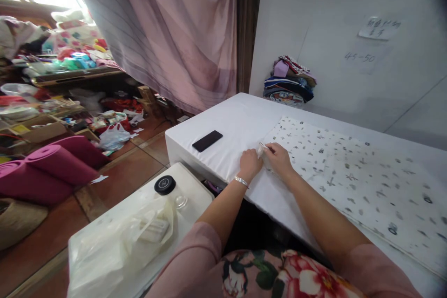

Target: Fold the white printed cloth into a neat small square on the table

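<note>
A white printed cloth (352, 177) with small dark motifs lies spread over the right part of the white-covered table (237, 116). My right hand (279, 159) is closed at its left end, thumb and fingers pinching the gathered edge. Right beside it, my left hand (250, 164), with a silvery bracelet on the wrist, is curled closed against the same bunched edge. What lies inside the left fingers is mostly hidden. A black phone (207, 140) rests flat on the table to the left of both hands.
A lower white table (87, 237) at left carries a plastic bag (139, 235), a round black lid (165, 185) and a clear ring-shaped item (181, 202). Folded fabrics (289, 81) are stacked against the wall. A pink curtain (181, 23) hangs behind; pink rolls (52, 165) stand on the floor.
</note>
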Demonstrator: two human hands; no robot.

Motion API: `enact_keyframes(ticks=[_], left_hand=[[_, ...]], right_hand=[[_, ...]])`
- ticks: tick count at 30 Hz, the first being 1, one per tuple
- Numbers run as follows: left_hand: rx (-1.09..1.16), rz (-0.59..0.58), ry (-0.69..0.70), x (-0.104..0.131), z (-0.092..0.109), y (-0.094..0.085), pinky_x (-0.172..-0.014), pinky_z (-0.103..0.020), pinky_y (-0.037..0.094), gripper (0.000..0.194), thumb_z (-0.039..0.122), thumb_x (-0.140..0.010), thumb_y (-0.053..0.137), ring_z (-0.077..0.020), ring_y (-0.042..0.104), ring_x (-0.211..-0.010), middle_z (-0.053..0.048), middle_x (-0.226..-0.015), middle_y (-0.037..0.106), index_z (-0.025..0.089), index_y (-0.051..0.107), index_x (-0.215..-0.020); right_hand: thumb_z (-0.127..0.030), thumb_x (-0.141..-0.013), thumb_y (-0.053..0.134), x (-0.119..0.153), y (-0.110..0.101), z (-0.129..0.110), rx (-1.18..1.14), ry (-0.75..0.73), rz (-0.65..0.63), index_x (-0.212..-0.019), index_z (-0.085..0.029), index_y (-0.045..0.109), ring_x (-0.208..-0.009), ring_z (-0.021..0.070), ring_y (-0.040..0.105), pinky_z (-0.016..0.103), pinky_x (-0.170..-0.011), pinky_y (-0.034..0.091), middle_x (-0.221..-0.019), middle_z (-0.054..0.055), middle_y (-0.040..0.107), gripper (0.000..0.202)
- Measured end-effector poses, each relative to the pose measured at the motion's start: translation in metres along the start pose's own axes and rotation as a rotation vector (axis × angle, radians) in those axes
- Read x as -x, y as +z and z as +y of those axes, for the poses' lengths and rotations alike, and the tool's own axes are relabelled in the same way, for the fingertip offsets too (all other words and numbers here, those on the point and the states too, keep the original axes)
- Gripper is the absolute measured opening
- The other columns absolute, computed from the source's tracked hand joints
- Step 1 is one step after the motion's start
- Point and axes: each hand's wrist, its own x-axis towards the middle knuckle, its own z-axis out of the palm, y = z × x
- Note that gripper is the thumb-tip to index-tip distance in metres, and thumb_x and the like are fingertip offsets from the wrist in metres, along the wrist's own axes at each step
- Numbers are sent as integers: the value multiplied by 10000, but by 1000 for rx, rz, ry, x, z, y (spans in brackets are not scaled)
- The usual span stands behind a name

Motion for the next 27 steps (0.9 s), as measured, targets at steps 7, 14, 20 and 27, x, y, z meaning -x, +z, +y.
enact_keyframes(ticks=[7,14,20,27], left_hand=[[815,-36,-357,-8,-2,14,-599,-248,442,167,200,-737,600,-144,586,-630,-19,-731,601,158,529,-882],[1120,127,-392,-1,-7,16,-585,-197,450,302,112,-708,621,-71,533,-600,8,-771,537,154,524,-991],[1091,158,-356,4,-7,17,-612,-198,462,376,109,-733,593,-74,548,-634,12,-788,550,163,498,-1093],[1063,152,-337,8,-7,11,-667,-221,488,342,166,-794,562,-104,602,-737,-65,-922,622,129,517,-1131]], right_hand=[[-337,-810,493,3,-2,0,-34,31,46,-805,-209,649,-705,157,539,281,-673,414,-799,21,629,203],[-315,-847,460,4,-2,-4,70,-40,27,-921,-210,640,-729,158,538,275,-675,407,-838,32,609,221],[-259,-853,440,10,7,-10,164,-47,-182,-839,-216,634,-763,167,545,276,-688,399,-810,26,605,199],[-251,-877,409,12,5,-17,163,-56,-14,-931,-217,611,-793,168,541,271,-695,402,-841,34,593,212]])
